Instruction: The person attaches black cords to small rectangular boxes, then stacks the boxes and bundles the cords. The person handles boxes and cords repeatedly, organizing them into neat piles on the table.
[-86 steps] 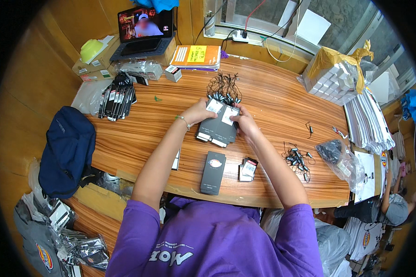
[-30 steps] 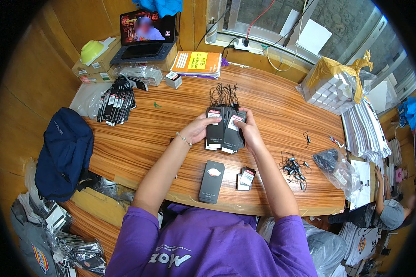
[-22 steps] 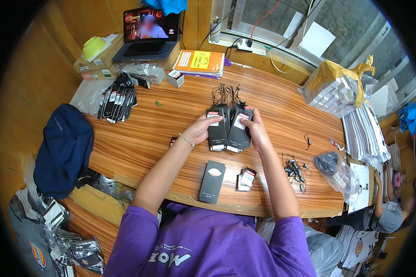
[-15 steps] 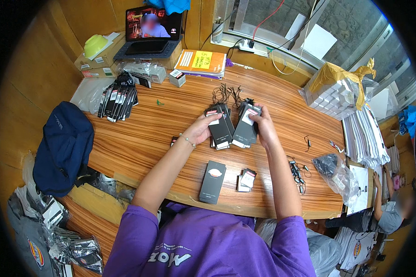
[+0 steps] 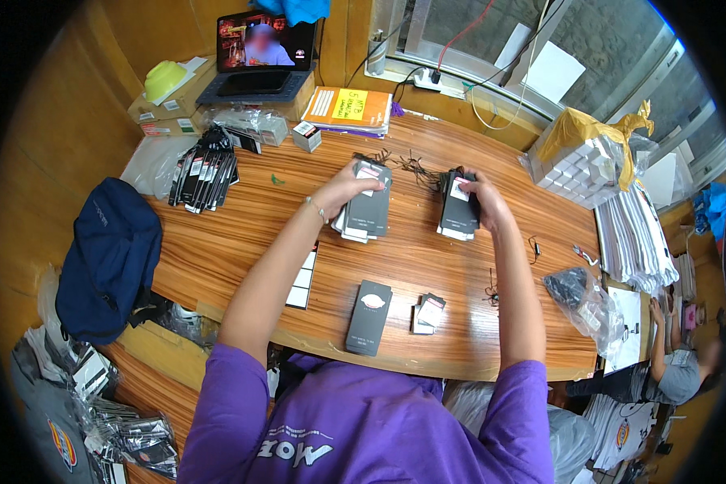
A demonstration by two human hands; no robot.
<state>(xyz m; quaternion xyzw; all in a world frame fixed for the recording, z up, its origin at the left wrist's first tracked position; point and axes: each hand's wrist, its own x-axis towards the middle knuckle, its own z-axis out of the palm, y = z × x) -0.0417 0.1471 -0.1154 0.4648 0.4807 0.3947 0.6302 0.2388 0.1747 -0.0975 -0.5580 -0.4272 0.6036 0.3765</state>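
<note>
The left hand clenches one stack of dark cards; the right hand, at three o'clock, clenches another stack, both squared against the tabletop.

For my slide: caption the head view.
Left hand and right hand each grip a stack of dark cards over a wooden table.

Bare wooden table lies open between the two card stacks, black strings behind.
</note>
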